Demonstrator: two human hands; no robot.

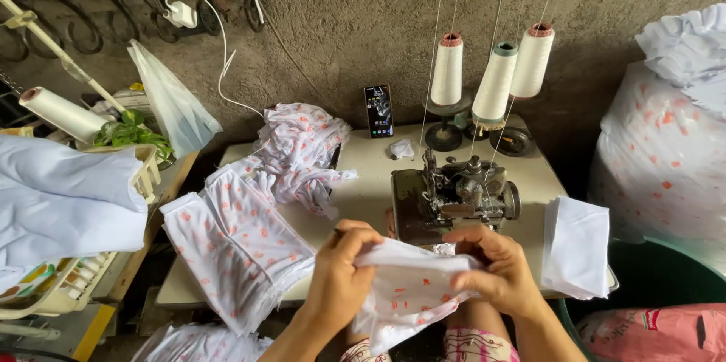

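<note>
Both hands, left hand (338, 275) and right hand (501, 267), have fingers pinched shut on one printed fabric piece (408, 286) at the worktop's (363, 196) front edge before the overlock machine (454, 196), looks mid-batch: printed stack (242, 245) at the left edge, plain white stack (576, 245) on the right.

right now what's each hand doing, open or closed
Left hand: closed, pinching the white fabric piece with red print.
Right hand: closed, gripping the same piece in front of the sewing machine.
</note>
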